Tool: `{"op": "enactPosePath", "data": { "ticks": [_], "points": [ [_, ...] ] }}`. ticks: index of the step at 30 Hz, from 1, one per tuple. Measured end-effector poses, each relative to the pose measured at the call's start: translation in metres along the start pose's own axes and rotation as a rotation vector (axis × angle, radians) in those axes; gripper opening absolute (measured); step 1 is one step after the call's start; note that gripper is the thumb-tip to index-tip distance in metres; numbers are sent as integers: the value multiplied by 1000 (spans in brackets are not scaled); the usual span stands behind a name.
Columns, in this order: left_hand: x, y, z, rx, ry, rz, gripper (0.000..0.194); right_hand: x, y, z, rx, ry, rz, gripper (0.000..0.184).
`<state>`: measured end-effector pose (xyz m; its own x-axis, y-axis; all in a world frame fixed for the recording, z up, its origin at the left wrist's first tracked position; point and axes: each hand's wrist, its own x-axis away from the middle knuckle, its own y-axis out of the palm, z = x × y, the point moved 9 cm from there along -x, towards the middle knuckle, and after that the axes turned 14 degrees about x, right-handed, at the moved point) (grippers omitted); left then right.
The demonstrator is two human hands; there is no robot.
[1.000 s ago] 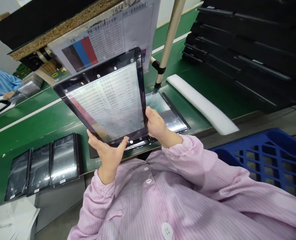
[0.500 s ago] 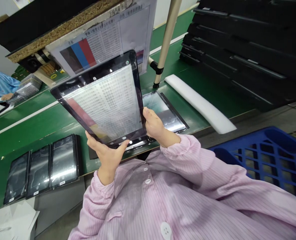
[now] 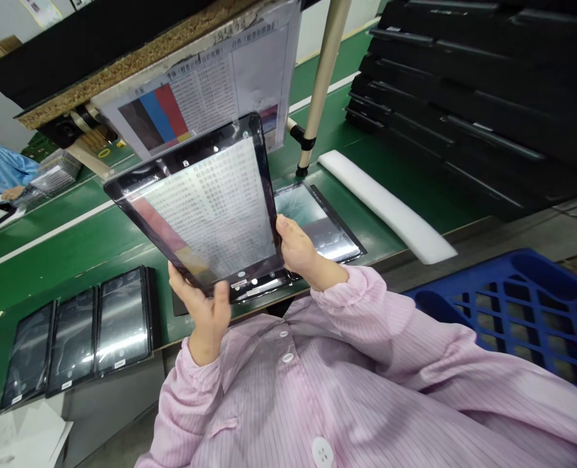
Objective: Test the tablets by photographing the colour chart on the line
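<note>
A black tablet [image 3: 210, 214] is held up and tilted between my two hands, its lit screen showing a camera picture of printed text and colour patches. My left hand [image 3: 203, 309] grips its lower left corner, thumb over the bottom bezel. Around the lower right edge, my right hand [image 3: 298, 247] is closed with the thumb on the front. Behind the tablet hangs a printed chart [image 3: 210, 84] with black, blue and red blocks. Another tablet [image 3: 325, 224] lies flat on the green bench, partly hidden by my right hand.
Several tablets [image 3: 123, 318] lie side by side at the left. A white foam strip [image 3: 386, 205] and stacked black trays [image 3: 464, 97] are at the right, above a blue crate [image 3: 527, 279]. A beige pole [image 3: 322, 84] rises from the bench. A person in blue [image 3: 6, 169] sits far left.
My left thumb has moved left along the bottom bezel, away from the round on-screen button. The tablet sits slightly lower in view, still in both hands.
</note>
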<state>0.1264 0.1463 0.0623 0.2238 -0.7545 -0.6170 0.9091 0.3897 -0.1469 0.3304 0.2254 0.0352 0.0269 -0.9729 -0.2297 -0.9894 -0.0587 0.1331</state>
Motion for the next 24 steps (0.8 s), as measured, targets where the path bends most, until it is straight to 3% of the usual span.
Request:
{"op": "enactPosePath", "data": {
  "ticks": [3,5,8,14,17,24],
  "points": [
    [-4,-11,-24,394,-249,73,61,4,1,0,57,-1,-24,68],
    [-2,-12,-39,568,-414,61,54,9,7,-9,93,-30,-94,72],
    [3,-15,-49,703,-547,46,53,16,14,-35,205,-155,-153,68],
    [20,-14,-58,1013,-716,177,35,18,29,-87,530,-452,-243,65],
    [24,-15,-60,1097,-740,223,29,11,37,-93,632,-483,-278,67],
    [27,-18,-64,1122,-766,204,36,-1,47,-87,771,-434,-263,72]
  ]
}}
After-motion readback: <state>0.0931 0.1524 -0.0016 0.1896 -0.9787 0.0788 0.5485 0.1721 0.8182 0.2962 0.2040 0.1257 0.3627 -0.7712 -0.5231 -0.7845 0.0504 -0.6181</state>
